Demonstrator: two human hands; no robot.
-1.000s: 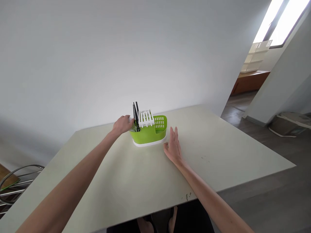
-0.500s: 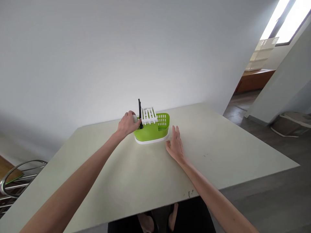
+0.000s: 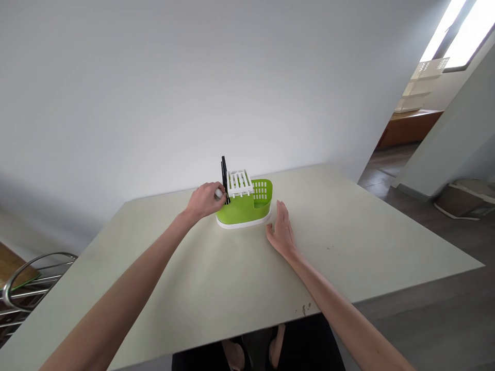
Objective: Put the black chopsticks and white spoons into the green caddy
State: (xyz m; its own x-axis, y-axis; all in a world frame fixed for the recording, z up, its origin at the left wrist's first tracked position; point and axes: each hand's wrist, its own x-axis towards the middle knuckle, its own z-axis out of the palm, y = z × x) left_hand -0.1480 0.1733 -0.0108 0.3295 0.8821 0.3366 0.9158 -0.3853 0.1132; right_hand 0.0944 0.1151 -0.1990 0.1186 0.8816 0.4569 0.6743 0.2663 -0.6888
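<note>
A green plastic caddy (image 3: 247, 208) with a white base and a white slotted insert (image 3: 240, 183) stands on the pale table (image 3: 216, 278) near its far edge. Black upright utensils (image 3: 224, 172) stick out of its left end. My left hand (image 3: 204, 200) is closed at that left end, its fingers pinched on a small whitish thing beside the utensils. My right hand (image 3: 282, 232) lies flat on the table just right of the caddy, fingers stretched out, holding nothing.
A bare white wall rises behind the table. Metal chair tubing (image 3: 23, 288) shows at the lower left. A doorway at the right opens on dark flooring, a wooden bench (image 3: 413, 126) and a bright window. My feet show under the table's near edge.
The caddy's black utensils now stand bunched upright instead of splayed. My left hand has shifted a little along the caddy's left end. My right hand stays flat beside it.
</note>
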